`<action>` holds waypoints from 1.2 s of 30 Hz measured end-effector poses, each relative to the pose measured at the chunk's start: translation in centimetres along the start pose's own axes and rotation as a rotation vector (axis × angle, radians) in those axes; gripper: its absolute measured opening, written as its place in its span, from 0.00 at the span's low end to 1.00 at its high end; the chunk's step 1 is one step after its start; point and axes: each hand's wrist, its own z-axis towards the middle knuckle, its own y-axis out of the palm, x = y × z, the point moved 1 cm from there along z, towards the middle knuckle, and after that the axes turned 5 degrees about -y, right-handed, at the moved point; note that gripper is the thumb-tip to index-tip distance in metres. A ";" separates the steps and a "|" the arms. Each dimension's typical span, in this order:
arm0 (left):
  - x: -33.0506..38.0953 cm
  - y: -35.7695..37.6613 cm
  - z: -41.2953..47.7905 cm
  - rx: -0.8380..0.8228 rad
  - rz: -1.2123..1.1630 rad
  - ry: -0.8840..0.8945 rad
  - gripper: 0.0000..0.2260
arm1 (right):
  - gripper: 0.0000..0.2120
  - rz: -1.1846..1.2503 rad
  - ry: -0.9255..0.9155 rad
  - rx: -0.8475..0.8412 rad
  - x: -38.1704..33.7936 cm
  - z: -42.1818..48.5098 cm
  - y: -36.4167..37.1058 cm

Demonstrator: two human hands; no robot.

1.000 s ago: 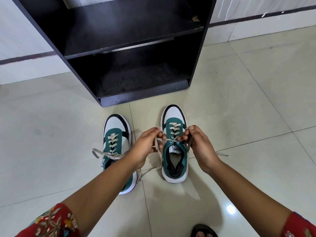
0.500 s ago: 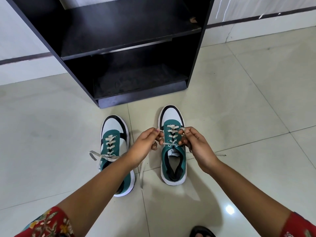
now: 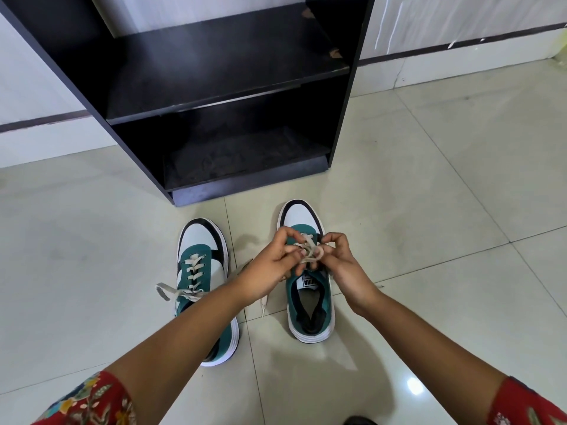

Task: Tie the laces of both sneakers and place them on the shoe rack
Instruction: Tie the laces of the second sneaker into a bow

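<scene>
Two teal, white and black sneakers stand on the tiled floor, toes toward a black shoe rack [image 3: 352,96]. Over the right sneaker [image 3: 310,302], my left hand [image 3: 270,265] and my right hand [image 3: 340,265] meet, each pinching the cream laces [image 3: 311,248], which cross in a loop between my fingers. A loose lace end [image 3: 264,305] hangs down beside that shoe. The left sneaker [image 3: 199,271] lies partly under my left forearm, its laces [image 3: 171,291] untied and trailing to the left.
The rack has two bare dark shelves and stands against a white wall with a dark stripe. Glossy pale tiles surround the shoes. A dark sandal tip [image 3: 359,421] shows at the bottom edge.
My hands have come together over the right sneaker's tongue and raised the laces into a crossed loop. The view has shifted slightly. The left sneaker has not moved.
</scene>
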 end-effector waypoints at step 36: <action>0.5 -0.8 0.5 0.408 0.975 0.319 0.11 | 0.06 0.066 0.175 -0.053 -0.4 2.0 -0.9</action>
